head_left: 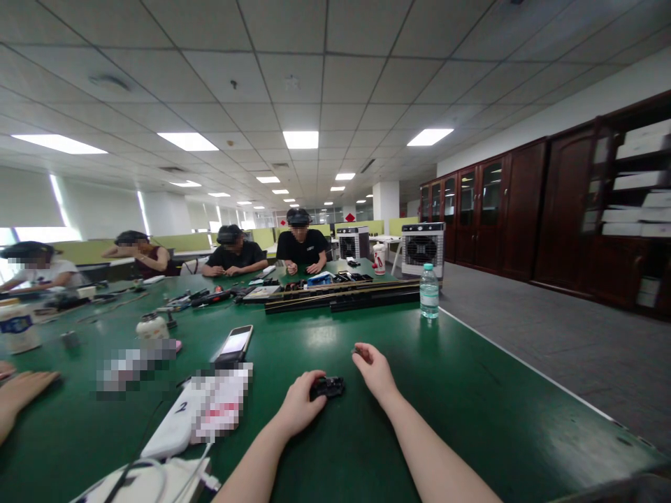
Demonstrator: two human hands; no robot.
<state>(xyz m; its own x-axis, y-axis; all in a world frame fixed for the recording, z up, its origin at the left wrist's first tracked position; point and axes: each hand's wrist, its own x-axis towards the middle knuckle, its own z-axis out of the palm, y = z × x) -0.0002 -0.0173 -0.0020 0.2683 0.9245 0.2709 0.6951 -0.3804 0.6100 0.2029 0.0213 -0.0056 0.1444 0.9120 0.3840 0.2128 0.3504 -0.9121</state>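
On the green table, my left hand [304,404] grips the left end of a small black device part [332,386], thumb on the near side and fingers on the far side. The part's fine details are too small to make out. To the right and slightly farther off, my right hand [375,370] is apart from it, thumb and fingertips pinched together. A tiny dark thing [356,352] shows at those fingertips, too small to name.
A water bottle [428,292] stands near the table's right edge. Long black rails [346,296] lie across the far part. Left of me are a phone [235,344], a white power bank [175,419] and cables. Another person's hand [26,392] rests at far left; several people sit around the table.
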